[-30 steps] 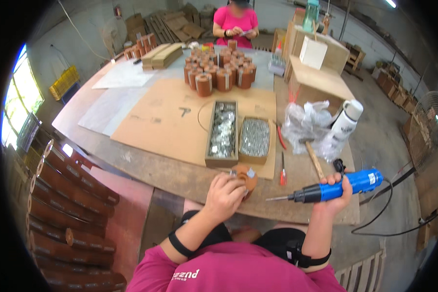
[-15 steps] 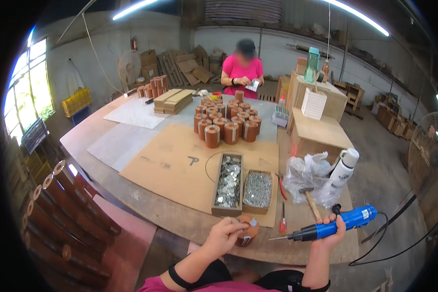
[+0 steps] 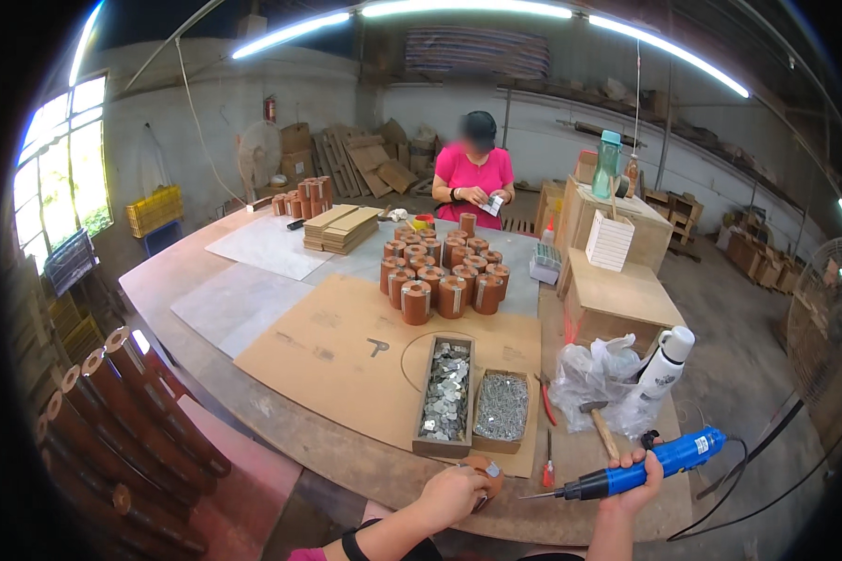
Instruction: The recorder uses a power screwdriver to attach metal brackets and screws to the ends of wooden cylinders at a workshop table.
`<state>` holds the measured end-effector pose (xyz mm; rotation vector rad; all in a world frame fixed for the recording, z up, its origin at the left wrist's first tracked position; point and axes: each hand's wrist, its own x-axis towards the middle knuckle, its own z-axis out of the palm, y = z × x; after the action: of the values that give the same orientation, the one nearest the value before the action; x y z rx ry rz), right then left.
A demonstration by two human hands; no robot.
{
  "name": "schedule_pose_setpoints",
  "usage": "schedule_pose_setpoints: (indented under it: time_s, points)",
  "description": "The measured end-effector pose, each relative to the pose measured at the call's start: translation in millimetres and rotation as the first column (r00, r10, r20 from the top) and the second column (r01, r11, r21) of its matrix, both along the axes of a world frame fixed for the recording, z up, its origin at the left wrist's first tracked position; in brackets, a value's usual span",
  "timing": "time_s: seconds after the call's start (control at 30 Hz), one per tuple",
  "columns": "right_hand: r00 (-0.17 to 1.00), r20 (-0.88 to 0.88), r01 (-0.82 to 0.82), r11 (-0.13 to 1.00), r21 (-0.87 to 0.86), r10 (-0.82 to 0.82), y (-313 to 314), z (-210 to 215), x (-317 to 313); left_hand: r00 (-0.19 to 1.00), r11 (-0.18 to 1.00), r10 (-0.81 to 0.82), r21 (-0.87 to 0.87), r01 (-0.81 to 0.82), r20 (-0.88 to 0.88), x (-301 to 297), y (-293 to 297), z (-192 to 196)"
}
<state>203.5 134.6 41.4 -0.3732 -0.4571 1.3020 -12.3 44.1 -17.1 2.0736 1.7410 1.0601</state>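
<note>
At the table's near edge, my left hand (image 3: 451, 497) curls its fingers on the top and left side of a brown cylinder (image 3: 492, 470). A small metal plate (image 3: 493, 467) shows on the cylinder's top. My right hand (image 3: 632, 482) is wrapped round a blue electric screwdriver (image 3: 664, 463), whose thin bit points left towards the cylinder, apart from it. Just beyond the cylinder stand a long box (image 3: 428, 447) of small metal plates and a shorter box (image 3: 478, 439) of screws.
Several brown cylinders (image 3: 416, 304) stand grouped on the table, with a co-worker (image 3: 475, 173) behind them. A hammer (image 3: 605, 435), red-handled screwdriver (image 3: 549, 470), plastic bag (image 3: 580, 374) and white flask (image 3: 664, 365) lie or stand at right. Long brown tubes (image 3: 126, 393) are at left.
My view has tilted up, so the table appears lower. My left hand's fingers have shifted on the brown cylinder, which looks turned. My right hand still holds the electric screwdriver.
</note>
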Motion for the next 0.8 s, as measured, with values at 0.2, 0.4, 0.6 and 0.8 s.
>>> schedule_pose_setpoints:
  time_s: [0.2, 0.4, 0.6, 0.8]
  points:
    - [1.0, -0.007, -0.006, 1.0, -0.019, 0.006, -1.3, 3.1, -2.9, 0.985, 0.983, 0.17, 0.067, -0.168, -0.026, 5.3, -5.9, -3.4]
    - [1.0, -0.002, 0.0, 1.0, -0.019, 0.0, -3.0, 3.8, -3.2, 0.967, 0.952, 0.242, 0.214, -0.221, -0.08, 6.6, -15.6, -0.8]
    - [1.0, -0.002, -0.003, 1.0, 0.001, 0.003, -4.6, 3.4, -3.8, 0.971, 0.93, 0.234, 0.278, -0.24, 0.056, 10.8, -17.4, -20.0]
    - [1.0, -0.001, -0.009, 1.0, 0.016, 0.009, -5.6, 0.4, -1.9, 0.972, 0.914, 0.229, 0.331, -0.234, 0.055, 14.0, -19.1, -29.0]
